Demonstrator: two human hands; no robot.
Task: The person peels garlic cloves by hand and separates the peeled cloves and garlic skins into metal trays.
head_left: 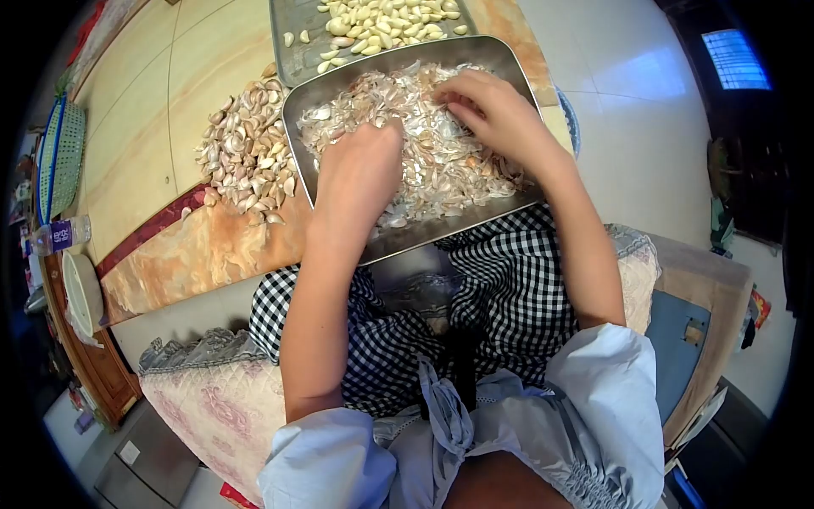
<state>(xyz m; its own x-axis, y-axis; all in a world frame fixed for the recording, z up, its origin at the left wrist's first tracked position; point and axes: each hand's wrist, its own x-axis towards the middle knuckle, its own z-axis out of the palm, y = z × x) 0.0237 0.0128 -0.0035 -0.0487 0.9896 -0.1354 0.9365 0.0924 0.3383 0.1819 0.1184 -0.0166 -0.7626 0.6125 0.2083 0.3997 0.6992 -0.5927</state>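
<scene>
Left hand (363, 165) and right hand (485, 106) over garlic skins (434, 157) in a metal tray (432, 230), upper centre of the frame
Left fingers curl inward, right fingers bend downward; whether either grips anything, I cannot tell. Unpeeled cloves (248, 144) heap on the bench (225, 68), upper left; peeled cloves (386, 24), top centre.
</scene>
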